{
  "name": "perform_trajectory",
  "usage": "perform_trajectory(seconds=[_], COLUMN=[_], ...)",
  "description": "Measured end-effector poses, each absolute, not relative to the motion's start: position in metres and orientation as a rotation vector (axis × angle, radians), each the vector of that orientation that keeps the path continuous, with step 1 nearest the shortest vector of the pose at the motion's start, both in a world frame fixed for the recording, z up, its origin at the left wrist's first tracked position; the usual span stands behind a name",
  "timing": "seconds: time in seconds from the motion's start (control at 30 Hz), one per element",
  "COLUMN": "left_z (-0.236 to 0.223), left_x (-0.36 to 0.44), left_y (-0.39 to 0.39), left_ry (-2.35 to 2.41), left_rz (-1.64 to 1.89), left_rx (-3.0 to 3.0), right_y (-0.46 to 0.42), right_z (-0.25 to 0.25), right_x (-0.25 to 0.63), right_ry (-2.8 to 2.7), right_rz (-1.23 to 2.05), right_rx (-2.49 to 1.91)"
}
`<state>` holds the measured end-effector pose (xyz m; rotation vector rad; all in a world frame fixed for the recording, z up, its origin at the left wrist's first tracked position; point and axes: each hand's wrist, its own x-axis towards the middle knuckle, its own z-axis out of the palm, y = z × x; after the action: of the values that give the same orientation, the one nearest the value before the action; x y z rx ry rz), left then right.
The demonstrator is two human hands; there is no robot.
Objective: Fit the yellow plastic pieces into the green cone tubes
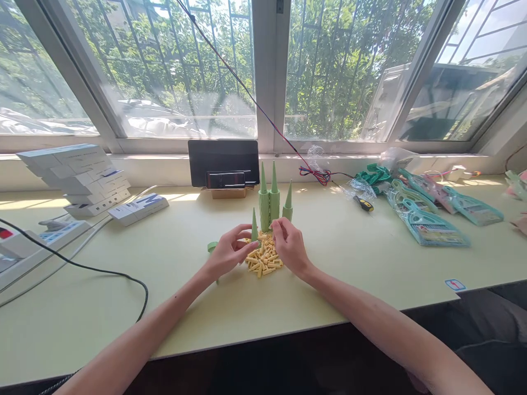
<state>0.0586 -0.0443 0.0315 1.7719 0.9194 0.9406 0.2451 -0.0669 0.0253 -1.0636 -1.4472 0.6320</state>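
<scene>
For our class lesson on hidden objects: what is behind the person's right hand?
A cone-topped green tower stands behind the right hand, its cone and upper cylinder showing. The hand covers its lower part; whatever else lies there cannot be seen.

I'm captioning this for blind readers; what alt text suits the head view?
A person's left hand and right hand flank a heap of small yellow pieces beside green cone-topped towers on a pale table. A dark tablet stands behind; white boxes are stacked at left, packaged dustpans lie at right.
</scene>
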Motion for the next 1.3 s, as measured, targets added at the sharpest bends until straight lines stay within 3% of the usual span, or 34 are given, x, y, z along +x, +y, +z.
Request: perform_trajectory(seconds=[0.37,1.3], left_z=[0.034,0.033], left_x=[0.057,0.059], left_y=[-0.048,-0.047], left_ry=[0.68,0.807], left_rz=[0.706,0.849], left_rx=[1.718,1.985], right_y=[-0.065,-0.071], right_z=[0.024,0.024], right_x=[0.244,0.242], right_ry=[-1.48,-1.698], right_rz=[0.836,0.499], right_rx=[-0.925,-0.918])
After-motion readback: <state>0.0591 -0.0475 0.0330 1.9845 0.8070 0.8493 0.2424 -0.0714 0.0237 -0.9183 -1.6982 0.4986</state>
